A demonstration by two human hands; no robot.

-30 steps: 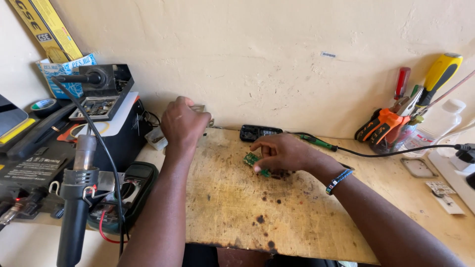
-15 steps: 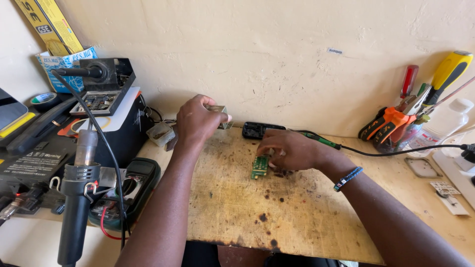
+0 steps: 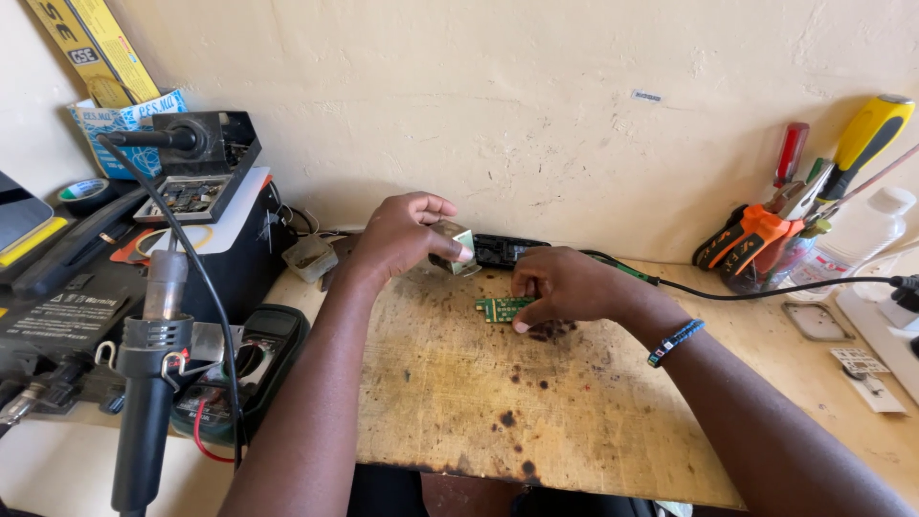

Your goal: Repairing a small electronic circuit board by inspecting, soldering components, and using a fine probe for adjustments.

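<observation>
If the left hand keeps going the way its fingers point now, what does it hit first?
The left hand, gripping a small pale block, points right, toward the wall. Likely first contact is the black device lying just beyond the block; depth is unclear, so it might pass above it.

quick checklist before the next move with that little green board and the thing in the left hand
1. Green circuit board pinned flat on the wooden board: ok, the right hand presses on its right end.
2. Left hand grip on the small pale block: ok, held between thumb and fingers, above the wood.
3. Block apart from the circuit board: ok, a gap shows between them.
4. Board contacts exposed: cannot tell, the right hand covers part of it.
5. Black cable away from the hands: ok, it runs behind the right wrist.
6. Hot air handle powered off: cannot tell.
</observation>
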